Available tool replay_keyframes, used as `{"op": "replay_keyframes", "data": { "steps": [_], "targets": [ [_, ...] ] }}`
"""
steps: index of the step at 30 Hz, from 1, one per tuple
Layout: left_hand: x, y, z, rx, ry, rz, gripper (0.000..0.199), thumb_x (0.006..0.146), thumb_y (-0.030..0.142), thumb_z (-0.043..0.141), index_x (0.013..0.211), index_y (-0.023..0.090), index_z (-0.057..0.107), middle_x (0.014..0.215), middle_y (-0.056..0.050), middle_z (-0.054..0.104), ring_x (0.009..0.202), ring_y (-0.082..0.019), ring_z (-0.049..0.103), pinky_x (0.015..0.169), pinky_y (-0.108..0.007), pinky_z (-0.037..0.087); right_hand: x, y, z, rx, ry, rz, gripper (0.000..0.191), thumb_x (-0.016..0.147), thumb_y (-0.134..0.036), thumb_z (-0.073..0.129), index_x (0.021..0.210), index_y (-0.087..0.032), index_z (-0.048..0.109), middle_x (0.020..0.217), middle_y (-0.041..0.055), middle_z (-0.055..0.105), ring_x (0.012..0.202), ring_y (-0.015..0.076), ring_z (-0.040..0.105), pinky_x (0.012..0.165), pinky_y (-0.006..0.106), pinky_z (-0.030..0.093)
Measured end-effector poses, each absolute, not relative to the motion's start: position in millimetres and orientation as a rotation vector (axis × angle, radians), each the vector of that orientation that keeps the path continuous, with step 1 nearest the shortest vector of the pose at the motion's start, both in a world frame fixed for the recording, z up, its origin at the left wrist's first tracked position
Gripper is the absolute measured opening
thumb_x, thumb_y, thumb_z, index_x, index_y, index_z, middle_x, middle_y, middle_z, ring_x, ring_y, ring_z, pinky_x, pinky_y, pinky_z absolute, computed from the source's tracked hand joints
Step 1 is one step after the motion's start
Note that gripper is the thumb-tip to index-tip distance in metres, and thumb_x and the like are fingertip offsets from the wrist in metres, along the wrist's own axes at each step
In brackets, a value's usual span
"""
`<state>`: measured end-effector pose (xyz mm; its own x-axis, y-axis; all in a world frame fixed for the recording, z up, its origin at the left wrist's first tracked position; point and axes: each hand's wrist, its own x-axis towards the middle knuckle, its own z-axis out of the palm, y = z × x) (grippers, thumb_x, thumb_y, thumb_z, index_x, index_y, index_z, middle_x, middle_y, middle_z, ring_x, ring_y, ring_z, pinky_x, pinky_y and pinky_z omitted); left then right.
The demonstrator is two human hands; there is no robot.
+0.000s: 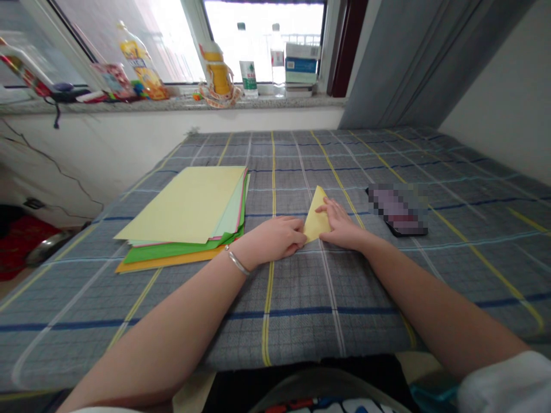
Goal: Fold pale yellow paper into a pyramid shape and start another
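Observation:
A folded piece of yellow paper (315,220), roughly a triangle with its point away from me, lies on the checked cloth between my hands. My left hand (279,238) has its fingers curled, with thumb and fingertips closed on the paper's lower left corner. A silver bangle is on that wrist. My right hand (340,223) rests along the paper's right side, its fingers stretched over the edge and its thumb apart near the lower corner. The fingertips of the left hand partly cover the corner.
A stack of coloured paper sheets (185,203), pale yellow on top, lies to the left. A phone (398,212) with a blurred screen lies on the right. Bottles, a yellow cup (218,74) and boxes (301,63) stand on the windowsill (172,104) behind the cloth-covered surface (297,332).

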<state>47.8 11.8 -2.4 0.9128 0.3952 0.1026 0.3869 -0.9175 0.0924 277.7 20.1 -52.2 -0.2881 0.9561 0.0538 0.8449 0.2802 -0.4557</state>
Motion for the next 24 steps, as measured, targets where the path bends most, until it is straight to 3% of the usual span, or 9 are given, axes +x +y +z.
{"op": "replay_keyframes", "data": {
  "steps": [7, 11, 14, 18, 21, 24],
  "targets": [
    [42, 17, -9, 2.828, 0.589, 0.291, 0.014, 0.076, 0.009, 0.055, 0.073, 0.018, 0.065, 0.089, -0.004, 0.059, 0.082, -0.015, 0.057, 0.083, -0.029, 0.047, 284, 24, -60, -1.556, -2.203, 0.491, 0.062, 0.063, -0.021, 0.055, 0.124, -0.02, 0.042, 0.156, 0.0176, 0.024, 0.147, 0.0324, 0.014, 0.117, 0.054, 0.017],
    [46, 23, -20, 2.716, 0.742, 0.462, 0.013, 0.08, 0.011, 0.051, 0.076, 0.017, 0.061, 0.084, -0.004, 0.058, 0.082, -0.016, 0.056, 0.083, -0.031, 0.048, 284, 27, -60, -1.534, -2.084, 0.523, 0.063, 0.062, -0.022, 0.055, 0.123, -0.021, 0.04, 0.151, 0.0163, 0.032, 0.143, 0.0284, 0.028, 0.116, 0.048, 0.023],
    [53, 25, -29, 2.626, 0.991, 0.618, 0.025, 0.094, 0.025, 0.041, 0.097, 0.016, 0.064, 0.1, -0.008, 0.061, 0.098, -0.019, 0.057, 0.094, -0.036, 0.047, 282, 30, -59, -1.548, -1.947, 0.489, 0.06, 0.065, -0.024, 0.054, 0.123, -0.024, 0.04, 0.146, 0.0136, 0.04, 0.137, 0.0283, 0.037, 0.113, 0.049, 0.029],
    [68, 19, -35, 2.613, 1.226, 0.517, 0.04, 0.095, 0.04, 0.045, 0.123, 0.016, 0.059, 0.132, -0.012, 0.055, 0.126, -0.026, 0.047, 0.11, -0.046, 0.034, 281, 30, -61, -1.678, -1.788, 0.374, 0.057, 0.073, -0.034, 0.054, 0.127, -0.019, 0.042, 0.132, 0.0171, 0.054, 0.127, 0.034, 0.048, 0.106, 0.053, 0.036],
    [84, 11, -37, 2.44, 1.442, 0.461, 0.041, 0.091, 0.043, 0.051, 0.123, 0.021, 0.06, 0.137, -0.011, 0.054, 0.131, -0.031, 0.043, 0.111, -0.054, 0.03, 280, 30, -66, -1.635, -1.747, 0.389, 0.065, 0.073, -0.039, 0.058, 0.132, -0.02, 0.038, 0.133, 0.0163, 0.056, 0.125, 0.0339, 0.051, 0.105, 0.053, 0.038],
    [99, 6, -38, 2.348, 1.494, 0.512, 0.04, 0.084, 0.039, 0.059, 0.119, 0.02, 0.06, 0.132, -0.01, 0.058, 0.13, -0.032, 0.044, 0.111, -0.053, 0.03, 279, 38, -74, -1.652, -1.664, 0.445, 0.066, 0.074, -0.04, 0.06, 0.134, -0.023, 0.037, 0.133, 0.0151, 0.057, 0.12, 0.0326, 0.056, 0.101, 0.052, 0.043]
  ]
}}
